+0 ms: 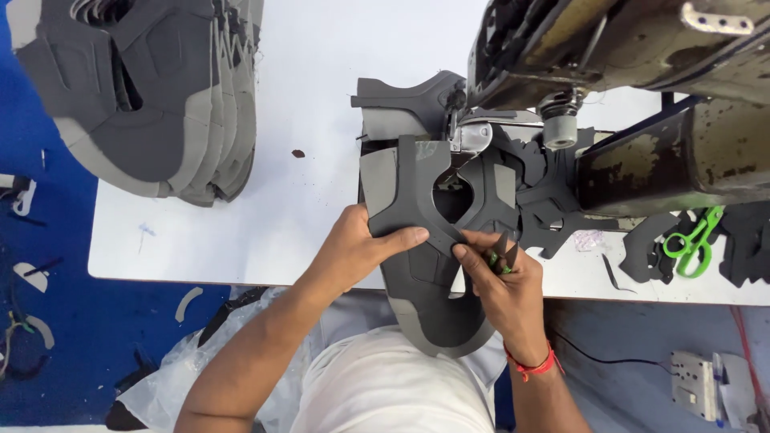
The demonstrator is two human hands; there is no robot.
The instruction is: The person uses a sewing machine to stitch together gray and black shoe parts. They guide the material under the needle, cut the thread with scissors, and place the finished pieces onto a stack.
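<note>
Far left, a stack of shoe uppers [152, 88] is lying on the white table [305, 96]: flat grey pieces, matte and suede-like, dark panels over lighter grey edges, fanned so the curved rims are showing in layers. Below the table edge, a clear plastic bag [172, 377] is crumpling on the blue floor [72, 337].

The left hand [361, 244] is coming in from the lower left with the forearm angled up and the wrist straight. Its thumb is pressing flat on top of the shoe upper [425, 240] and its fingers are curling under the left rim, so it is pinching the piece. That upper is lying at the table's front edge, its rounded light-grey toe end hanging over toward the person and its cut-out top end reaching up to the sewing machine [626, 88], a worn, rust-stained metal body.

The right hand [501, 277] is bending at the wrist, a red thread band around it, fingers closing on a small green-handled tool [501, 258], probably thread snips, its tips touching the upper's dark panel.

Right of that, dark offcuts [642, 248] and green scissors [694, 240] are lying on the table.
</note>
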